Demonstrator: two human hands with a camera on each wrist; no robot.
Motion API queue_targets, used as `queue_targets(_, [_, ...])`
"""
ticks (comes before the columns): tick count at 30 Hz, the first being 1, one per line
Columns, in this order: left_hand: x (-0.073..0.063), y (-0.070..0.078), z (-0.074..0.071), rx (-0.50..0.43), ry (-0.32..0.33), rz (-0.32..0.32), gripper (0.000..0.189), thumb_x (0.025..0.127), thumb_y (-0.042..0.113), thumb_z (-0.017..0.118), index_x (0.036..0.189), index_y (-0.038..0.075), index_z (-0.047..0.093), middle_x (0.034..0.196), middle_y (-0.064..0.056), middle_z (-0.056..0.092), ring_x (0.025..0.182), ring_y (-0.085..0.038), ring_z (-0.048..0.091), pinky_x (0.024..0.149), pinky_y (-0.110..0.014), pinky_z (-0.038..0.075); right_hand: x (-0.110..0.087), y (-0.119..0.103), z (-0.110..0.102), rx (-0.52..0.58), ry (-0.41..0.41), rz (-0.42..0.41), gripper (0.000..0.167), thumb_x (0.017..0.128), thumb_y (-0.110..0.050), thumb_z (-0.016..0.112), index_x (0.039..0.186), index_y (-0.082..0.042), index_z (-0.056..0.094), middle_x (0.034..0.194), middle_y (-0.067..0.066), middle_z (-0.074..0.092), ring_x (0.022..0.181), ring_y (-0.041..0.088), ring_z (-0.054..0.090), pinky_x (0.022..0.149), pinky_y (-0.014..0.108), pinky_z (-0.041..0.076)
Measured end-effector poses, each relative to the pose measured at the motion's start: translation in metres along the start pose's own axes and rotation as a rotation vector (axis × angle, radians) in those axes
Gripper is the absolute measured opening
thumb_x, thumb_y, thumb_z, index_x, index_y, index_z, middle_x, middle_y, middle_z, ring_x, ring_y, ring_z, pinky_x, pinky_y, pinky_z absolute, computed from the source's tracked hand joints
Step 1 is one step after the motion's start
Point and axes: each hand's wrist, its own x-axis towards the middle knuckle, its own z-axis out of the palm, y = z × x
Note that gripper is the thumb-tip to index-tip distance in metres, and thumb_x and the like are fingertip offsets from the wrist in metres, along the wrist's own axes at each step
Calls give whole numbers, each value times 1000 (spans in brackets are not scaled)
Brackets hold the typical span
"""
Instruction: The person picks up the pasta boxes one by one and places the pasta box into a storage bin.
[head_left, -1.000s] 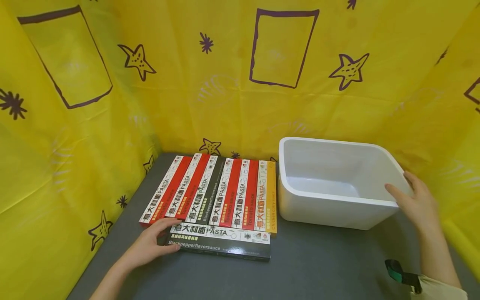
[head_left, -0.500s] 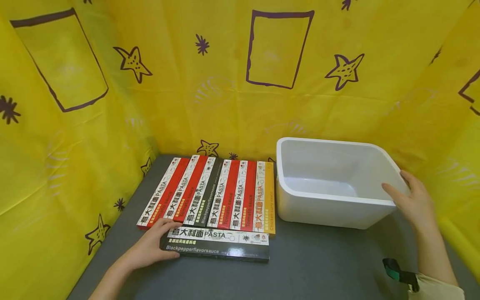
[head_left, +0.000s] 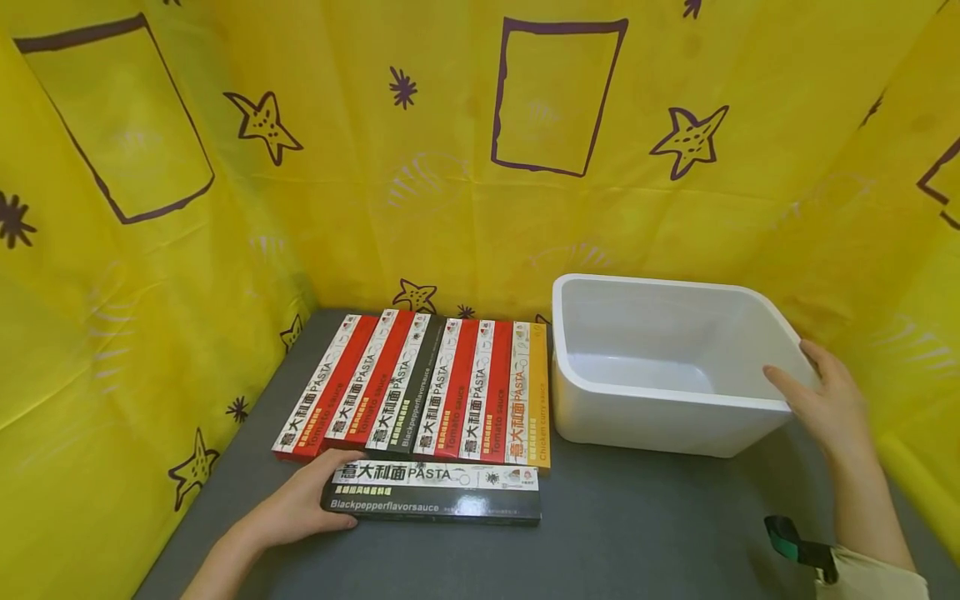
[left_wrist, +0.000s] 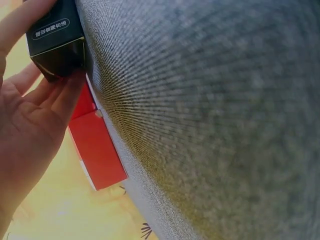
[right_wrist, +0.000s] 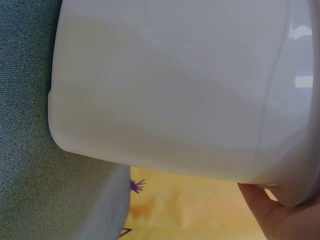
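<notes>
A black pasta box (head_left: pixel 487 504) marked black pepper flavor sauce lies crosswise on the dark table, in front of a row of pasta boxes. My left hand (head_left: pixel 296 504) grips its left end, thumb on the near side and fingers on the far side. In the left wrist view the end of that black box (left_wrist: pixel 57 42) sits between thumb and fingers. On the right, a deep white bin (head_left: pixel 667 429) stands upright. My right hand (head_left: pixel 832 404) holds its right rim, thumb over the inside edge. The wall of the bin (right_wrist: pixel 165 95) fills most of the right wrist view.
Behind the black box several pasta boxes lie side by side: red tomato ones (head_left: pixel 341 383), another black one (head_left: pixel 408 387) and a yellow chicken curry one (head_left: pixel 536 400) beside the bin. Yellow patterned cloth (head_left: pixel 450 225) encloses the table (head_left: pixel 600 533) at the back and sides.
My left hand has drawn the black box slightly toward me, widening the space between it and the row. My right hand stays on the bin's rim. The head view has shifted a little.
</notes>
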Motion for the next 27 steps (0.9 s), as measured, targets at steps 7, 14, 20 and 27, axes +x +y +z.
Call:
queue_targets(7, [-1, -1, -1, 20, -2, 26, 75, 66, 34, 90, 128, 10, 55, 122, 0, 56, 105, -15, 51, 91, -29, 43, 0, -1, 1, 5, 7, 1, 77, 95, -35, 54, 149, 9, 22, 149, 39, 19, 131, 60, 20, 105, 70, 14])
queue_targets(14, [-5, 1, -2, 25, 11, 39, 75, 66, 39, 89, 127, 12, 56, 122, 0, 57, 106, -15, 52, 91, -29, 43, -1, 0, 2, 24, 13, 7, 76, 95, -34, 54, 149, 9, 22, 150, 38, 18, 131, 59, 19, 106, 68, 13])
queue_targets(20, [-6, 1, -2, 39, 43, 61, 75, 65, 39, 89, 127, 11, 57, 122, -1, 58, 107, -16, 54, 92, -29, 44, 0, 0, 1, 32, 11, 8, 76, 95, -34, 54, 150, 8, 22, 150, 38, 18, 131, 59, 19, 106, 68, 13])
queue_targets(27, [-8, 3, -2, 46, 80, 63, 74, 64, 41, 90, 125, 11, 59, 119, 3, 60, 105, -12, 54, 90, -27, 44, 0, 0, 1, 37, 9, 4, 76, 95, -33, 54, 149, 9, 22, 150, 39, 18, 131, 60, 19, 106, 69, 13])
